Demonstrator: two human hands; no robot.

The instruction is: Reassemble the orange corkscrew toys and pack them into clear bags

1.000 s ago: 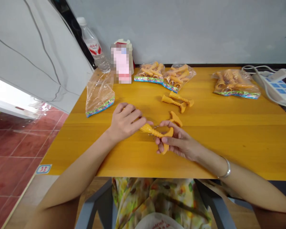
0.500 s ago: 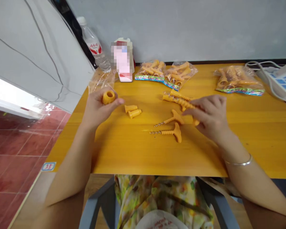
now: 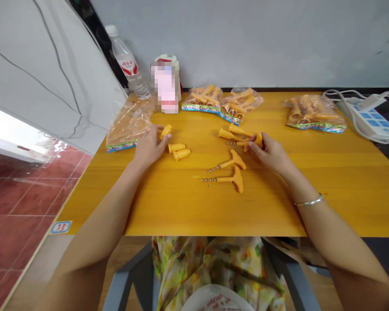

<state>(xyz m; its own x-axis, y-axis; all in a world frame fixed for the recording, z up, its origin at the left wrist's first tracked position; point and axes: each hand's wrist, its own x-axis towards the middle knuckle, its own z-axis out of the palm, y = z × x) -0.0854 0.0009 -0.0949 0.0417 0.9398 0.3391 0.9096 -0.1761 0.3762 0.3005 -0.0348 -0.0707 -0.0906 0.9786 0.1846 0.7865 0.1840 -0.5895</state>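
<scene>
1. Left hand [image 3: 148,147]: fingers curled, with thumb and fingertips gripping a small orange plastic cap [image 3: 165,131]. The cap tilts toward the far right, near the table's far left side.
2. Right hand [image 3: 268,152]: fingertips closed on the T-handle of an orange corkscrew [image 3: 257,139]. Its metal spiral points left, near the table's centre.
3. Between the hands: two loose orange caps [image 3: 179,151] lie side by side, just right of the left hand.
4. Beside the right hand: two capped corkscrews [image 3: 233,133] lie just left of the held handle. Two bare-spiral corkscrews [image 3: 225,172] lie nearer the person, one beside the other.
5. Yellow wooden table [image 3: 246,211]: along its far side lie three clear bags of orange parts [image 3: 201,103] [image 3: 241,103] [image 3: 314,113]. A flattened clear bag [image 3: 128,129] lies at far left. Beyond it stand a plastic water bottle [image 3: 128,65] and a pixelated carton [image 3: 165,86]. A power strip [image 3: 372,114] sits at far right.
</scene>
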